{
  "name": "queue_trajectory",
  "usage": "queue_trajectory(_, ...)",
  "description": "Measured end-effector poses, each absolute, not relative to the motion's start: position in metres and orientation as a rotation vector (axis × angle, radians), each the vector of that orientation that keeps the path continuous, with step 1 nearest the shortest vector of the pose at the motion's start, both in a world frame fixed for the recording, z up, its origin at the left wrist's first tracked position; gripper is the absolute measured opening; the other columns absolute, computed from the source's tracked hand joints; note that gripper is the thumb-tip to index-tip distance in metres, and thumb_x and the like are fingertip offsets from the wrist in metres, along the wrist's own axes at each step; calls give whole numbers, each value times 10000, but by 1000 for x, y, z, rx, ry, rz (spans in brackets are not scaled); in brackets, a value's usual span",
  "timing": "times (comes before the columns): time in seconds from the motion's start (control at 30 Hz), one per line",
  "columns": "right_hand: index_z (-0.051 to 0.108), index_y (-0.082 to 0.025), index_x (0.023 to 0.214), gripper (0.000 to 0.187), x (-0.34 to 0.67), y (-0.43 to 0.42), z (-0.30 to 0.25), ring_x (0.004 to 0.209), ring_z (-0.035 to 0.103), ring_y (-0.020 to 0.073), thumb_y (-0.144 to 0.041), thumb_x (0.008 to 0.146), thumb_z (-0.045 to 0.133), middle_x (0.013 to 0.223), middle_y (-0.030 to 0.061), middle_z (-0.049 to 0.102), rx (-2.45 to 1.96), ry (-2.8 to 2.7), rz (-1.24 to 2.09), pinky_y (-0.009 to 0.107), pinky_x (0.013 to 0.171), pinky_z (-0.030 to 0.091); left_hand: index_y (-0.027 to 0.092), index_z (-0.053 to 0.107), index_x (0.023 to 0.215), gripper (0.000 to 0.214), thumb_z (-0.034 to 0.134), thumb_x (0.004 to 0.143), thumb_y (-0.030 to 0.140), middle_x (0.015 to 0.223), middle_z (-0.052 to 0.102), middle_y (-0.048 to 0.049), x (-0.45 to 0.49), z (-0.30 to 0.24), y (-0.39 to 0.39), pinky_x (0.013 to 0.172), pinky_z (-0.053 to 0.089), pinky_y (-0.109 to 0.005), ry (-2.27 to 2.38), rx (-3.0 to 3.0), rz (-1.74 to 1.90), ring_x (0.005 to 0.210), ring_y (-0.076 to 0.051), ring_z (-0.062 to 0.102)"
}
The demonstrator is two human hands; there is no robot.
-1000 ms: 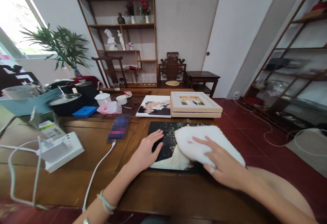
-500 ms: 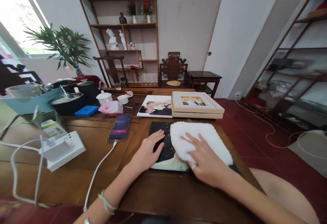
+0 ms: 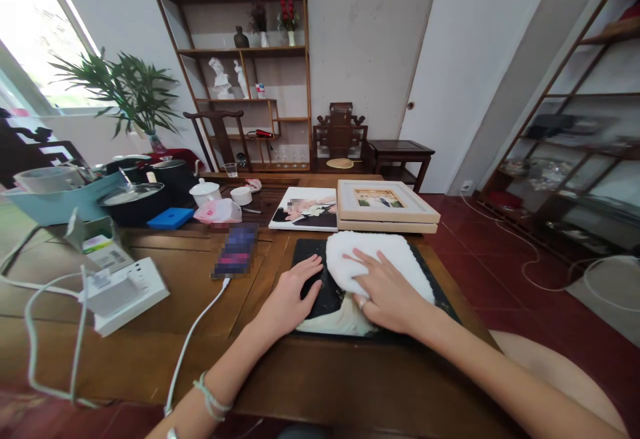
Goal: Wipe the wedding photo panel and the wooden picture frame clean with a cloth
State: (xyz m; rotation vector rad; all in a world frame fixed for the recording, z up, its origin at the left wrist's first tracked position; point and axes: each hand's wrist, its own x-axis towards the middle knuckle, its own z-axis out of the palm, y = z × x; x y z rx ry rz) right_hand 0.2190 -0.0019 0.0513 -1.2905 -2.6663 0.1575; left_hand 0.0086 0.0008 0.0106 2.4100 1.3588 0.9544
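Flatly, the left hand (image 3: 291, 297) rests on the left edge of the dark panel (image 3: 332, 300); apart from it, the right hand (image 3: 389, 297) is spread over the white cloth (image 3: 401, 249) on the panel's middle. Just beyond the panel lies a framed picture (image 3: 381, 199).

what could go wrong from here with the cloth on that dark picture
The ring on the right hand sits close to the dark picture and might scratch it. The white cloth lies right by the framed photo, so a longer push could bump that. Near the left forearm, the white cable plugged into the phone might get snagged.
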Motion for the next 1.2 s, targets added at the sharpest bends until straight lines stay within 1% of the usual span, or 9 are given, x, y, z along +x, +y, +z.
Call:
queue_trajectory(0.13,616,-119,1098,385,207,25,54,1329,220,292,-192,762,443,1392,124,394,-1304,-2666,136,563,1046,155,120,589,1147,329,473,850,198,1248,569,-123,8,11,0,1035,377,-415,1349,2405,969,1217,-216,476)
queue_trajectory(0.27,631,-121,1075,371,205,-3,56,1324,218,322,-186,758,451,1397,144,380,-1313,-2674,156,594,1031,161,127,580,1163,337,466,853,191,1262,557,-121,9,13,0,1039,372,-415,1361,2396,943,1225,-215,467)
queue_trajectory(0.4,701,-161,849,222,214,-59,42,1327,189,353,-213,721,527,1420,131,340,-1208,-2719,164,598,1042,147,126,587,1159,336,448,861,194,1264,556,-119,10,16,0,1042,367,-420,1376,2396,895,1228,-215,464)
queue_trajectory(0.47,706,-185,759,162,222,-80,32,1310,239,358,-200,709,553,1409,96,365,-1052,-2759,103,579,1041,199,113,593,1150,335,446,861,198,1261,557,-127,11,16,0,1042,367,-417,1376,2394,904,1227,-219,465)
queue_trajectory(0.6,700,-233,876,303,234,-92,30,1275,347,284,-96,687,506,1356,16,450,-862,-2748,59,490,1048,277,103,599,1140,334,458,852,198,1254,561,-134,10,14,0,1039,375,-409,1358,2387,943,1223,-225,469)
queue_trajectory(0.7,693,-202,888,312,237,-76,42,1291,317,288,-132,642,513,1353,58,453,-1004,-2694,159,513,1057,242,102,599,1139,334,456,853,199,1254,560,-137,10,13,1,1038,374,-410,1357,2385,942,1220,-225,472)
queue_trajectory(0.93,654,-94,1001,316,228,13,47,1299,301,275,-184,790,436,1294,182,500,-1439,-2492,95,505,1060,190,127,593,1138,327,445,869,240,1257,563,-121,9,14,-1,1042,366,-412,1350,2345,973,1216,-214,477)
queue_trajectory(1.03,642,-90,1033,336,220,30,47,1305,290,266,-188,797,423,1284,184,510,-1431,-2496,96,503,1056,186,161,506,1245,380,350,920,281,1321,509,-84,9,16,-3,1066,331,-402,1378,2253,1005,1253,-192,432)
queue_trajectory(1.2,675,-159,945,300,206,-9,52,1327,235,259,-167,719,477,1366,101,439,-1116,-2636,261,507,1079,104,163,339,1369,467,264,946,345,1440,343,-62,8,16,-5,1111,231,-375,1384,2147,1085,1336,-178,284)
